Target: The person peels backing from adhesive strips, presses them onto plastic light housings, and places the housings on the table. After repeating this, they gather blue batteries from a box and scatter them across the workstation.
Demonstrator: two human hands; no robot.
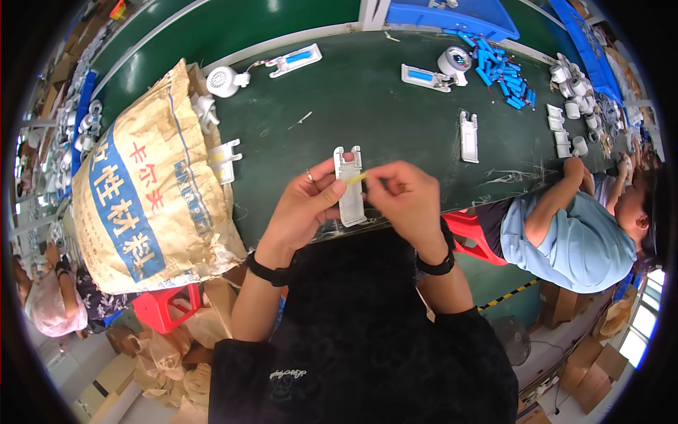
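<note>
My left hand (302,208) grips a long white plastic housing (351,203) by its left side, thumb on the front and fingers behind. The piece stands upright in the view, its notched end pointing away from me, above the table's near edge. A thin yellowish strip (355,179) lies across its upper part, close to my left thumb tip. With finger and thumb pinched, my right hand (411,201) holds the right end of this strip. Whether the strip sticks to the housing, I cannot tell.
On the green table (367,106) lie another white housing (469,138), housings with blue cells (424,76), a small white fan (224,81) and a pile of blue batteries (498,67). A big paper sack (134,191) stands left. A person in blue (572,233) sits at right.
</note>
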